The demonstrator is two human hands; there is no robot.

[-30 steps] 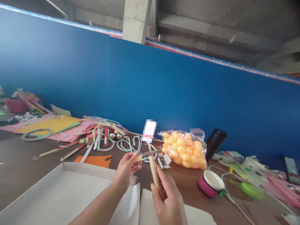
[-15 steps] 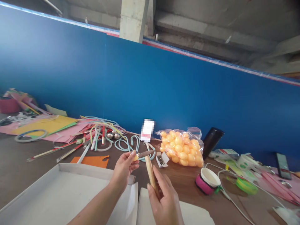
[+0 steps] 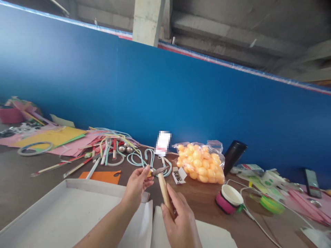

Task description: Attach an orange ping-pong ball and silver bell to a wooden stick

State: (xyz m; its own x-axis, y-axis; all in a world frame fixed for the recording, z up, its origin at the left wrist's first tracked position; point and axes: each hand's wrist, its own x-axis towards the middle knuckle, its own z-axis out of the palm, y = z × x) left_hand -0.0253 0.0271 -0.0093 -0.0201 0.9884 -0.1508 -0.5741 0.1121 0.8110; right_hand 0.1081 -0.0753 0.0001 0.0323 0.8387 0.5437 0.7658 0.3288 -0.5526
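My right hand [image 3: 182, 220] is wrapped round the pale wooden handle of a hammer [image 3: 165, 196], which stands tilted in front of me. A dark metal head crosses the top of the handle, tapering to a point on the right. At the head's left end my left hand [image 3: 138, 184] is closed, thumb against fingers. Between those fingers shows a small yellow-orange piece, mostly hidden, too small to name. The head's end touches or nearly touches it; I cannot tell which. Just right of the head is a small open white box [image 3: 179, 175] with small metal pieces inside.
A white tray-like box [image 3: 77, 206] lies at front left, white paper [image 3: 212, 236] at front right. Behind stand a bag of orange balls [image 3: 200, 163], a black cylinder [image 3: 234, 156] and a pink-and-white cup [image 3: 229, 199]. Cords [image 3: 137, 160] and coloured paper [image 3: 55, 137] spread leftward.
The hammer has shifted slightly left and down in my right hand, its head closer to my left fingers. My left hand has hardly moved.
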